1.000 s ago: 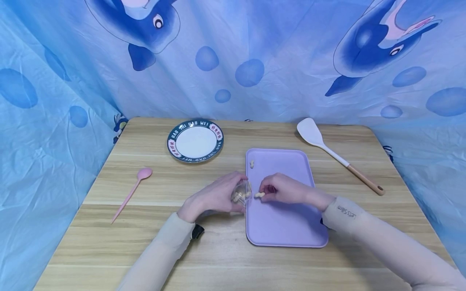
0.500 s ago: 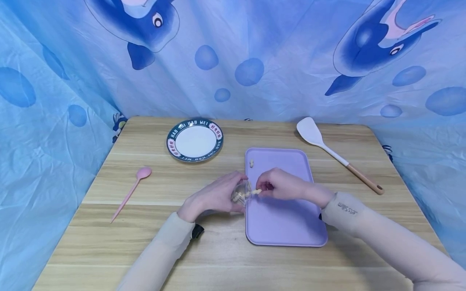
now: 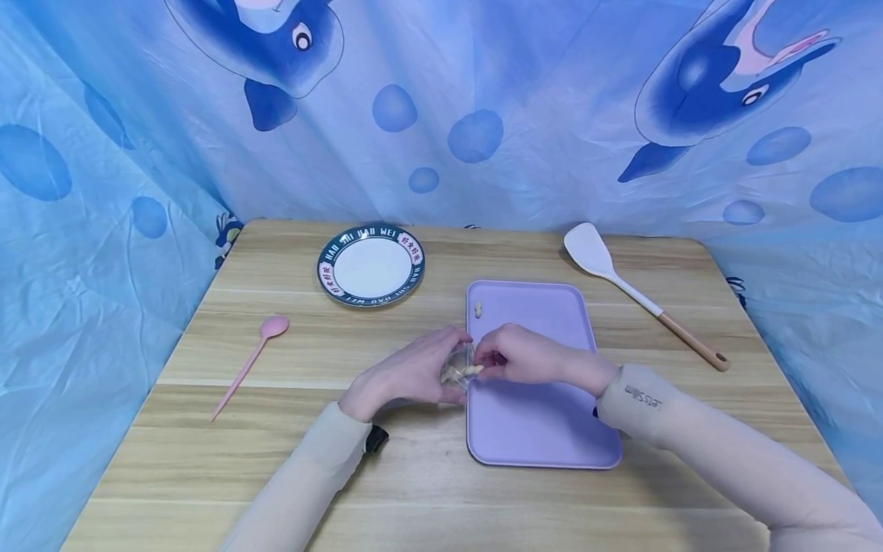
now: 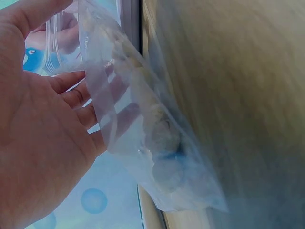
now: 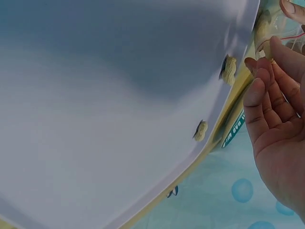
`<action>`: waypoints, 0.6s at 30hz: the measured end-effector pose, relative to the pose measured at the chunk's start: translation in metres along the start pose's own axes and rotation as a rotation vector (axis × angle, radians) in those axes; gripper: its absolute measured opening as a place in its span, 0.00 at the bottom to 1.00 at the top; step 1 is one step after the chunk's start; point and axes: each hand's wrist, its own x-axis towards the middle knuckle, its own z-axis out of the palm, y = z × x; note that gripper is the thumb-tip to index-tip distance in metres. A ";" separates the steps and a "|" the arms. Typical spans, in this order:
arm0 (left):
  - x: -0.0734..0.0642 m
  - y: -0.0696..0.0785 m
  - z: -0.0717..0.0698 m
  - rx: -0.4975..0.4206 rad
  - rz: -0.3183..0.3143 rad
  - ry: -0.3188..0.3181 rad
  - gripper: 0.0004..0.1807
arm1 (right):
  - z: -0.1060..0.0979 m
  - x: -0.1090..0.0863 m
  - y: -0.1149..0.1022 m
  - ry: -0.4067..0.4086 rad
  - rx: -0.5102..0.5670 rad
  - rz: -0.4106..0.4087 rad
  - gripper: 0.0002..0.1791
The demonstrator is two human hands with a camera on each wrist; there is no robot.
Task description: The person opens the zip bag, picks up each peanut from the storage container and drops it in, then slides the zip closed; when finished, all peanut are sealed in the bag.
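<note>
A clear zip bag [image 4: 112, 90] with several peanuts inside is held by my left hand [image 3: 414, 372], its mouth at the left rim of the purple tray [image 3: 545, 433]. Between thumb and fingertips, my right hand [image 3: 520, 354] pinches a peanut [image 3: 473, 370] right at that mouth. The right wrist view also shows those fingertips close against the bag's opening. One peanut [image 3: 478, 310] lies in the tray's far left corner area. Another peanut [image 5: 228, 70] rests along the same tray side, hidden behind the hands in the head view.
A white plate with a dark green patterned rim [image 3: 371, 266] stands at the back left. On the left lies a pink spoon [image 3: 251, 360]. A white spatula with a wooden handle [image 3: 641, 299] lies right of the tray. A blue curtain [image 3: 476, 192] hangs behind the wooden table [image 3: 414, 498].
My right hand has moved left with the peanut, from over the tray to the bag's mouth. The left hand and the bag have stayed nearly in place.
</note>
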 end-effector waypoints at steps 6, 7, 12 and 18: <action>-0.001 0.001 0.000 0.003 -0.003 -0.004 0.47 | -0.001 0.005 -0.004 -0.035 0.020 -0.020 0.04; -0.001 0.000 0.000 0.005 -0.003 -0.003 0.47 | 0.000 0.006 -0.005 -0.043 0.020 -0.020 0.04; -0.001 0.001 0.000 0.008 -0.012 -0.008 0.46 | 0.003 0.006 -0.003 -0.072 0.038 -0.026 0.07; -0.002 0.001 -0.001 -0.003 -0.014 -0.009 0.47 | 0.007 0.006 -0.003 -0.085 0.056 -0.024 0.12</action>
